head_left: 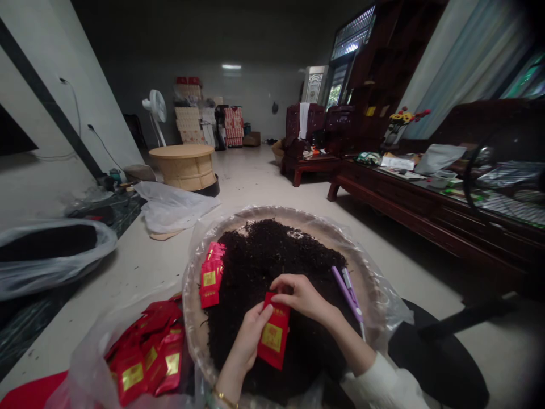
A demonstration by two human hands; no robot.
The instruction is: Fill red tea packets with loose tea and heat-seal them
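A red tea packet (pixel 272 336) with a gold label is held upright, slightly tilted, over a heap of dark loose tea leaves (pixel 272 244). My left hand (pixel 249 335) is closed around its left side, thumb on the front. At the packet's top edge, my right hand (pixel 300 295) pinches with thumb and fingers; whether leaves are between them is hidden. The heap lies in a wide round tray (pixel 191 324) lined with clear plastic. Several red packets (pixel 210 278) lie on the tray's left side. A purple hand-held sealer (pixel 347 292) rests on its right side.
A clear plastic bag of red packets (pixel 149 358) stands left of the tray. Farther left is a plastic bag (pixel 97 241) with dark contents. Ahead are a round wooden table (pixel 183 152) and a white fan (pixel 156 106). A long dark wooden table (pixel 400 199) runs along the right.
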